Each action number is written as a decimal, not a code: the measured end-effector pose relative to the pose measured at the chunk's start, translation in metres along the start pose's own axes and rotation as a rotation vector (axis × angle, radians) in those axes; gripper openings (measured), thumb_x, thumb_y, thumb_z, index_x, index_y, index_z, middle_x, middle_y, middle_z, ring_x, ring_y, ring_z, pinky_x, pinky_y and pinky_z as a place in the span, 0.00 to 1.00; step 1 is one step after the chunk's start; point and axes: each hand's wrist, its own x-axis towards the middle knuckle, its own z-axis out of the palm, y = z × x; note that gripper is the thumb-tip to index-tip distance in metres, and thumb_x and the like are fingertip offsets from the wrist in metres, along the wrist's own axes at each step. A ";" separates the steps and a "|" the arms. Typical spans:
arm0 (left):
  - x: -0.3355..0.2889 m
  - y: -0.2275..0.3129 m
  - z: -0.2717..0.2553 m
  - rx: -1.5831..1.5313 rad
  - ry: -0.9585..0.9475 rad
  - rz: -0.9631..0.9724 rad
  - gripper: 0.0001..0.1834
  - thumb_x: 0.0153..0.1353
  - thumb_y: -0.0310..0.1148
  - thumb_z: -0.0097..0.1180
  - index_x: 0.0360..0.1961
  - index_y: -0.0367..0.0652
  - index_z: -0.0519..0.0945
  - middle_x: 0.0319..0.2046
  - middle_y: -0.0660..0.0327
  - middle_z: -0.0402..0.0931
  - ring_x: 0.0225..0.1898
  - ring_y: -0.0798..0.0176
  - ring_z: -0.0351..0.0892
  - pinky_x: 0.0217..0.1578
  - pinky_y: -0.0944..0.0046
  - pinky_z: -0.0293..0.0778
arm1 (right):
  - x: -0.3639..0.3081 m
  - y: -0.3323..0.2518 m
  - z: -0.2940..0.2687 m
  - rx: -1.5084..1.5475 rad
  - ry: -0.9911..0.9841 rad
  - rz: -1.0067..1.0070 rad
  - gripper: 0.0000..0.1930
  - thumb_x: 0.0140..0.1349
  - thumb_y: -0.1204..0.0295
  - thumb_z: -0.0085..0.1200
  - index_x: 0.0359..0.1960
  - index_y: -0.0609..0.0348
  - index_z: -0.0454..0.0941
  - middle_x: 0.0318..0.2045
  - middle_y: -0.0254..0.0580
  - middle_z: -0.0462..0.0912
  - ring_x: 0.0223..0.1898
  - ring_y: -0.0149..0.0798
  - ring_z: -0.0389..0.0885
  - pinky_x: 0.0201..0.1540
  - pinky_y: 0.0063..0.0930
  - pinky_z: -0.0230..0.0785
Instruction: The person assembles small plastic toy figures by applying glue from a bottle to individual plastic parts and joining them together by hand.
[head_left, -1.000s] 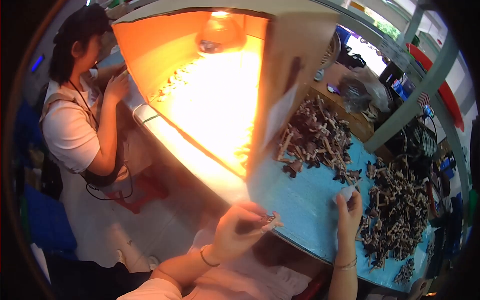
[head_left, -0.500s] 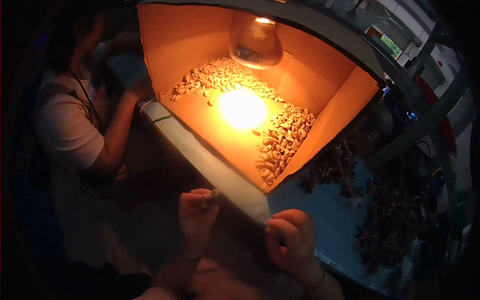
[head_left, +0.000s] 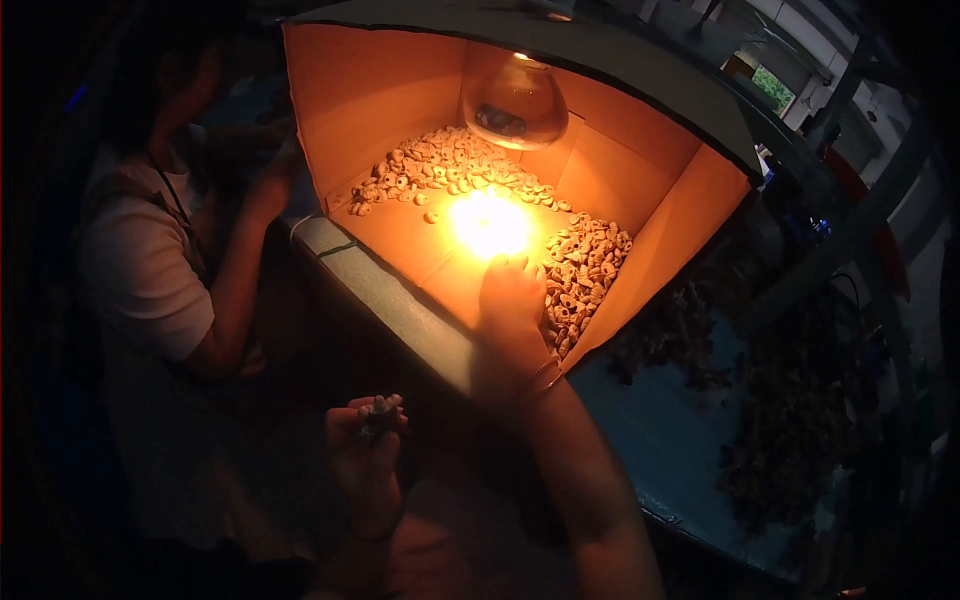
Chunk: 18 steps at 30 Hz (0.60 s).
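Note:
My left hand (head_left: 365, 455) is held in the dimness in front of the table, its fingers closed round a small, lumpy, pale-and-dark piece (head_left: 380, 414) whose kind I cannot make out. Reaching into an open cardboard box (head_left: 375, 80), my right hand (head_left: 514, 298) is beside the bright lamplit spot on its floor. The right fingers are bent and close together; glare and the back of the hand hide what they hold, if anything. Close to that hand lies a heap of small, shell-like pieces (head_left: 588, 262) with dark holes. More such pieces (head_left: 415, 165) are heaped along the back.
A lit bulb (head_left: 515, 105) hangs inside the box. The table's pale edge (head_left: 385, 290) runs along the box front. Dark, clumped pieces (head_left: 780, 450) lie on a blue surface (head_left: 650, 440) at right. A person (head_left: 150, 260) works at the left.
My right hand has moved up and forward from the table edge into the box. My left hand has shifted slightly left and down, still gripping the small piece.

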 end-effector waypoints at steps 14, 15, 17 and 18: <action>-0.017 -0.019 0.040 -0.266 -0.350 -0.435 0.17 0.54 0.22 0.51 0.46 0.38 0.66 0.45 0.51 0.73 0.41 0.63 0.75 0.44 0.63 0.72 | -0.138 0.110 -0.158 1.796 -0.532 0.253 0.11 0.54 0.83 0.48 0.40 0.63 0.75 0.33 0.41 0.77 0.35 0.32 0.77 0.37 0.24 0.70; -0.021 -0.019 0.047 -0.265 -0.356 -0.445 0.17 0.54 0.22 0.51 0.46 0.38 0.66 0.45 0.51 0.73 0.41 0.63 0.75 0.44 0.63 0.72 | -0.145 0.122 -0.166 1.805 -0.517 0.326 0.10 0.54 0.83 0.48 0.39 0.65 0.75 0.35 0.42 0.77 0.37 0.32 0.77 0.39 0.24 0.70; -0.032 -0.016 0.066 -0.280 -0.454 -0.648 0.19 0.50 0.25 0.51 0.45 0.39 0.67 0.40 0.53 0.72 0.37 0.63 0.75 0.37 0.64 0.73 | -0.155 0.147 -0.171 1.808 -0.492 0.418 0.10 0.55 0.84 0.49 0.39 0.66 0.75 0.36 0.43 0.77 0.39 0.33 0.77 0.40 0.23 0.70; -0.037 -0.021 0.073 -0.320 -0.529 -0.679 0.17 0.53 0.26 0.52 0.45 0.39 0.68 0.40 0.54 0.72 0.38 0.63 0.75 0.37 0.65 0.72 | -0.160 0.161 -0.173 1.721 -0.439 0.341 0.10 0.54 0.84 0.50 0.39 0.66 0.75 0.36 0.44 0.77 0.39 0.33 0.77 0.40 0.23 0.69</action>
